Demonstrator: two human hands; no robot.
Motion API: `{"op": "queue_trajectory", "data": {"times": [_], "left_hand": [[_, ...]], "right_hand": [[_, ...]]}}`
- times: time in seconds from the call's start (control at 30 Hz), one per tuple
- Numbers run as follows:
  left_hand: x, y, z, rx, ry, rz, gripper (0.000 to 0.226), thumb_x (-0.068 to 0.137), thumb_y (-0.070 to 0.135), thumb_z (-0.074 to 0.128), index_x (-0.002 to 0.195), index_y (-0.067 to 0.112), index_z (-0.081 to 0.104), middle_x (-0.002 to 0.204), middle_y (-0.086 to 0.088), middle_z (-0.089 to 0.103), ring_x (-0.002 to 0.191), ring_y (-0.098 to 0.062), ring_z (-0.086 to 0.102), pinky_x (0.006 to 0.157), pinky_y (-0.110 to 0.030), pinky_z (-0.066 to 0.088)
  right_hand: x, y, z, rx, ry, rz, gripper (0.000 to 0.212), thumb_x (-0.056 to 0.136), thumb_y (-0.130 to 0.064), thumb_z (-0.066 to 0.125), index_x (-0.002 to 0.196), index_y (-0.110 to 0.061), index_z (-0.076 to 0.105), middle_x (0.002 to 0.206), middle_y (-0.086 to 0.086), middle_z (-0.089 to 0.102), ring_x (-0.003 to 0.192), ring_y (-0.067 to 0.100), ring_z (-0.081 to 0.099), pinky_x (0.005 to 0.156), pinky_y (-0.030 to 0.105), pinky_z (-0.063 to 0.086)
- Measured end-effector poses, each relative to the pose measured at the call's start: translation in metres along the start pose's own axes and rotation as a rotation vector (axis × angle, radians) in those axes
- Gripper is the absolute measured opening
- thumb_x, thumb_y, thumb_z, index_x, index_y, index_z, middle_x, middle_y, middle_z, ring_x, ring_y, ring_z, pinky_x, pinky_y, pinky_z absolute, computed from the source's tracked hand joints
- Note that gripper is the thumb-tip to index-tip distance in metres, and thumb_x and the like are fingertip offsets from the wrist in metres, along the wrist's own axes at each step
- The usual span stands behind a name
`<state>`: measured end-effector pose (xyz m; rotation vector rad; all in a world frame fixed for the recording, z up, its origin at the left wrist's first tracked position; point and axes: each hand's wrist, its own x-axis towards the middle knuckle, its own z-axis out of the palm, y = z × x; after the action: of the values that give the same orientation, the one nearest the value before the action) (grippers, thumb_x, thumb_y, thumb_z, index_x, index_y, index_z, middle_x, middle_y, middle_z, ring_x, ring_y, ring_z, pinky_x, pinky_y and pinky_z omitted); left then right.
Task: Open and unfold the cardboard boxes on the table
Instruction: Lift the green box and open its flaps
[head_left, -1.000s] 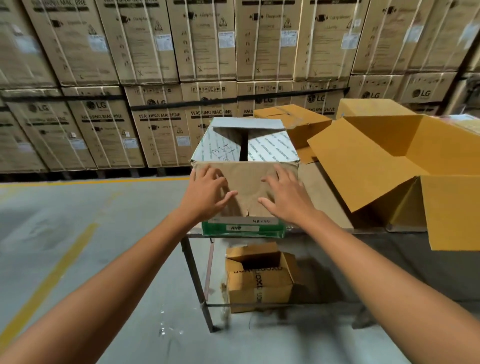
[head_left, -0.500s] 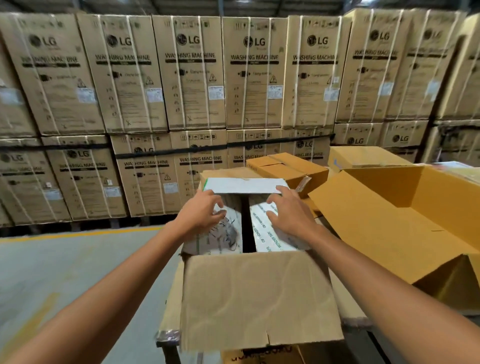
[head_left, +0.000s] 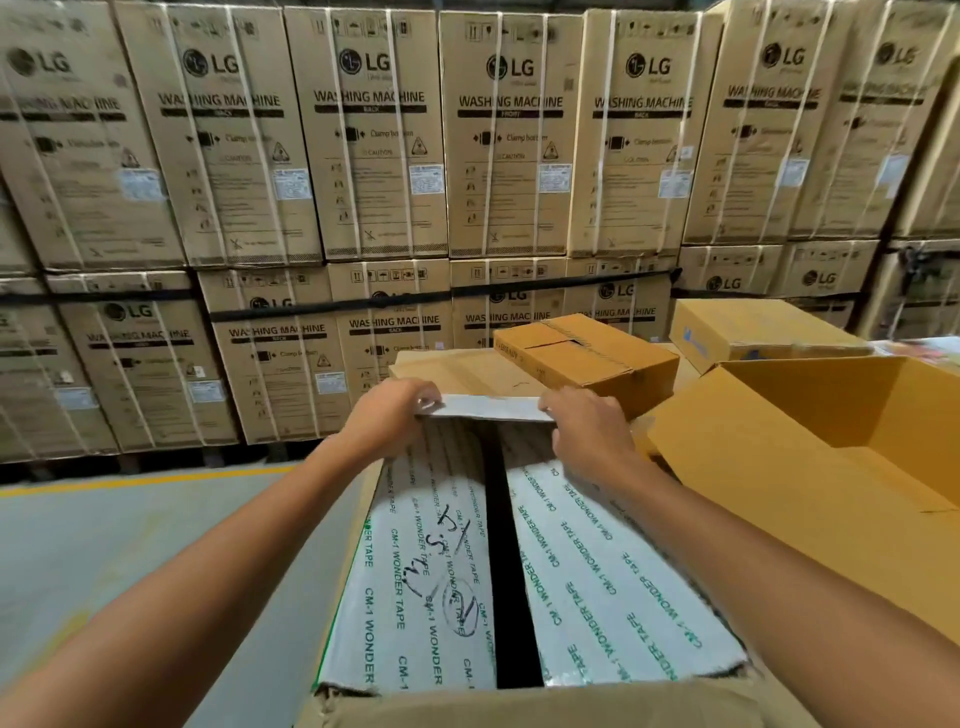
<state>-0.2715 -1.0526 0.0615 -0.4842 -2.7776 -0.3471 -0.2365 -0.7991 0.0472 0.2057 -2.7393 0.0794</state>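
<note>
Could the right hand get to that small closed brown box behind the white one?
Probably yes. The right hand holds the far flap, and the small brown box sits just beyond it with nothing between. It would need to release the flap first.

**Lighting and Image Quality**

Diffuse indoor light is filling the frame at moderate brightness, and shadows are falling soft-edged. The white box (head_left: 431, 597) is reflecting most strongly at lower centre, while the gap (head_left: 506, 571) along its middle is reading solid black. The left hand (head_left: 387, 415) and right hand (head_left: 587, 431) are shading the white surface just below the far flap (head_left: 485, 408). Wide-angle distortion is bowing the stacked cartons (head_left: 374, 130) toward the left and right edges, where print is blurring.
</note>
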Motion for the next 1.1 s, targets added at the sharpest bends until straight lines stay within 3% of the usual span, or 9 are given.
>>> {"op": "queue_trajectory", "data": {"times": [0.1, 0.2, 0.3, 0.4, 0.5, 0.77, 0.87, 0.97, 1.1], "left_hand": [[0.034, -0.01, -0.018, -0.286, 0.223, -0.063, 0.027, 0.082, 0.016, 0.078, 0.108, 0.018, 0.071, 0.105, -0.002, 0.072, 0.097, -0.02, 0.067, 0.082, -0.041, 0.058], [0.065, -0.018, -0.015, -0.471, 0.361, -0.188, 0.063, 0.079, 0.028, 0.082, 0.134, 0.018, 0.053, 0.116, -0.008, 0.067, 0.104, -0.024, 0.064, 0.086, -0.041, 0.057], [0.089, -0.018, 0.01, -0.387, 0.387, -0.292, 0.079, 0.089, 0.026, 0.072, 0.153, 0.022, 0.025, 0.13, -0.015, 0.062, 0.113, -0.032, 0.062, 0.092, -0.046, 0.054], [0.103, -0.022, 0.043, -0.236, 0.186, -0.328, 0.039, 0.098, 0.024, 0.057, 0.136, 0.019, 0.049, 0.125, -0.014, 0.062, 0.104, -0.027, 0.061, 0.087, -0.04, 0.051], [0.104, -0.027, 0.062, -0.089, -0.136, -0.372, 0.026, 0.099, 0.027, 0.046, 0.099, 0.006, 0.061, 0.107, -0.013, 0.066, 0.09, -0.028, 0.06, 0.082, -0.037, 0.051], [0.102, -0.022, 0.061, 0.041, -0.208, -0.39, 0.042, 0.1, 0.033, 0.036, 0.112, 0.001, 0.059, 0.118, -0.022, 0.062, 0.088, -0.032, 0.054, 0.078, -0.037, 0.044], [0.094, -0.016, 0.054, 0.008, -0.153, -0.385, 0.044, 0.102, 0.042, 0.037, 0.104, 0.005, 0.061, 0.111, -0.019, 0.065, 0.086, -0.03, 0.056, 0.079, -0.038, 0.049], [0.076, -0.012, 0.043, -0.18, -0.135, -0.38, 0.044, 0.102, 0.04, 0.044, 0.125, 0.006, 0.056, 0.124, -0.018, 0.062, 0.102, -0.029, 0.058, 0.086, -0.038, 0.048], [0.028, -0.011, 0.024, -0.367, -0.119, -0.354, 0.051, 0.101, 0.032, 0.051, 0.145, 0.008, 0.041, 0.143, -0.016, 0.052, 0.124, -0.031, 0.053, 0.098, -0.038, 0.045]], "right_hand": [[0.037, 0.015, -0.006, 0.079, 0.244, 0.054, 0.024, 0.091, -0.003, 0.052, 0.106, -0.018, 0.063, 0.105, 0.002, 0.065, 0.103, 0.026, 0.056, 0.087, 0.04, 0.037], [0.079, 0.025, -0.004, 0.116, 0.449, 0.103, 0.045, 0.087, -0.001, 0.063, 0.129, -0.017, 0.059, 0.132, 0.012, 0.057, 0.122, 0.033, 0.048, 0.093, 0.047, 0.039], [0.106, 0.029, 0.006, 0.129, 0.242, 0.167, 0.05, 0.092, -0.011, 0.064, 0.14, -0.021, 0.05, 0.156, 0.012, 0.034, 0.143, 0.032, 0.03, 0.105, 0.052, 0.039], [0.107, 0.03, 0.036, 0.211, 0.006, 0.161, 0.012, 0.099, -0.026, 0.054, 0.102, -0.018, 0.063, 0.115, 0.007, 0.061, 0.114, 0.028, 0.055, 0.087, 0.042, 0.05], [0.095, 0.035, 0.064, 0.161, -0.221, 0.04, 0.029, 0.105, -0.033, 0.038, 0.101, -0.017, 0.061, 0.094, 0.004, 0.063, 0.091, 0.024, 0.061, 0.077, 0.04, 0.052], [0.094, 0.038, 0.071, 0.167, -0.233, 0.059, 0.051, 0.107, -0.043, 0.021, 0.086, -0.016, 0.058, 0.076, -0.002, 0.054, 0.08, 0.023, 0.06, 0.067, 0.035, 0.043], [0.088, 0.035, 0.058, 0.252, -0.207, 0.093, 0.033, 0.106, -0.036, 0.035, 0.096, -0.019, 0.062, 0.092, 0.001, 0.063, 0.093, 0.024, 0.062, 0.074, 0.037, 0.048], [0.073, 0.024, 0.041, 0.244, -0.15, 0.09, 0.031, 0.101, -0.034, 0.051, 0.126, -0.02, 0.062, 0.118, 0.0, 0.067, 0.106, 0.02, 0.061, 0.09, 0.041, 0.053], [0.034, 0.009, 0.015, 0.278, -0.101, -0.028, 0.031, 0.099, -0.039, 0.055, 0.123, -0.021, 0.065, 0.122, -0.004, 0.065, 0.113, 0.018, 0.059, 0.092, 0.041, 0.052]]}}
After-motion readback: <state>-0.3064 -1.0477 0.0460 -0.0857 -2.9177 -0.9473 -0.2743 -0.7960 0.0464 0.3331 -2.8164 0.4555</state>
